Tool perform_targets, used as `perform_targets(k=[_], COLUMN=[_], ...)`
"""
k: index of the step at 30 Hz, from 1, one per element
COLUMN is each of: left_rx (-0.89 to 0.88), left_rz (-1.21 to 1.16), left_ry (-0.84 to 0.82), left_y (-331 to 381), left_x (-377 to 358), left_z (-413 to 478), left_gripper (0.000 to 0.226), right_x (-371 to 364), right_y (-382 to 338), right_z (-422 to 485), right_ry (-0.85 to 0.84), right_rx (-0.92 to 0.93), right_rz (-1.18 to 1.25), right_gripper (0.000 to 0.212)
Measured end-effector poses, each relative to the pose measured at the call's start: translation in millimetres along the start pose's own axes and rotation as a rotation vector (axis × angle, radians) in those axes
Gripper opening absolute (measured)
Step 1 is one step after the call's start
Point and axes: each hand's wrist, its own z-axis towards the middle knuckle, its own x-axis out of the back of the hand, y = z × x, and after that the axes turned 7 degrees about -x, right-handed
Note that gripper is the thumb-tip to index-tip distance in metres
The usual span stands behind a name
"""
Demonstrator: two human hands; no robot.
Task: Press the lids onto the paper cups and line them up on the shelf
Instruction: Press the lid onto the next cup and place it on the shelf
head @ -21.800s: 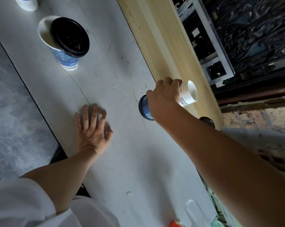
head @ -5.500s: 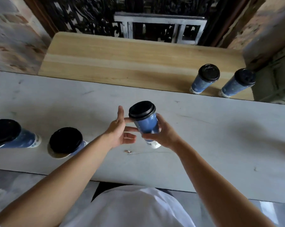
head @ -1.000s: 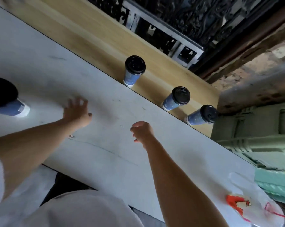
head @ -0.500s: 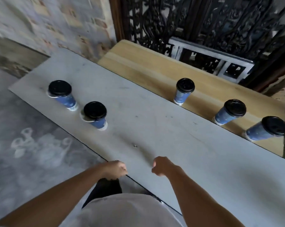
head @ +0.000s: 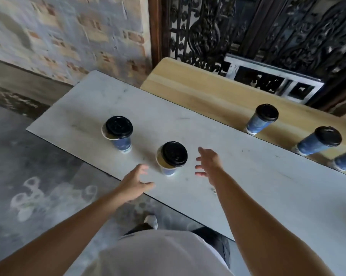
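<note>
Two blue paper cups stand on the grey table (head: 247,176), each with a black lid lying loose and off-centre on its rim: the near cup (head: 169,170) with its lid (head: 174,153), and the far cup (head: 122,143) with its lid (head: 118,126). My left hand (head: 135,179) and my right hand (head: 208,162) are open, fingers spread, on either side of the near cup and not touching it. Three lidded blue cups stand in a row on the wooden shelf (head: 198,90): one (head: 260,120), a second (head: 319,141), and a third (head: 345,161) cut by the frame's right edge.
The shelf runs along the table's far side, in front of a black ornate iron grille (head: 247,26). A brick wall (head: 68,32) is at the left. The table's near edge runs just under my left hand, with grey floor (head: 38,186) below.
Both hands have opened from fists and reached forward over the table to either side of the near cup. The view has shifted left and closer to the two cups.
</note>
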Motion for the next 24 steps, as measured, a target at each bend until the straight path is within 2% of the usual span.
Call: perform_targets(k=[3, 7, 9, 13, 17, 20, 24], left_rx=[-0.147, -0.270, -0.312, -0.389, -0.437, -0.443, -0.415], left_rz=[-0.078, -0.081, -0.111, -0.150, -0.175, -0.164, -0.183], left_ry=[0.042, 0.007, 0.010, 0.019, 0.041, 0.088, 0.087], left_y=[15.9, 31.9, 30.4, 26.8, 27.8, 27.3, 30.4], left_x=[2.4, 1.0, 0.0, -0.4, -1.8, -5.6, -7.6], left_z=[14.1, 34.6, 41.6, 46.0, 47.2, 47.7, 48.2], left_gripper=[0.107, 0.127, 0.124, 0.100, 0.082, 0.075, 0.077], right_x=[-16.2, -29.1, -34.8, -47.0, -49.3, -49.2, -57.1], right_y=[-16.3, -20.8, -17.3, -8.2, -10.4, -18.3, -21.1], right_z=[-15.4, -36.4, -42.4, -47.6, -52.2, -58.6, -64.9], right_ry=[0.016, 0.024, 0.022, 0.071, 0.128, 0.161, 0.139], right_rx=[0.136, 0.343, 0.378, 0.399, 0.457, 0.513, 0.578], right_rz=[-0.094, -0.439, -0.545, -0.519, -0.625, -0.665, -0.737], right_gripper=[0.050, 0.070, 0.074, 0.071, 0.088, 0.093, 0.087])
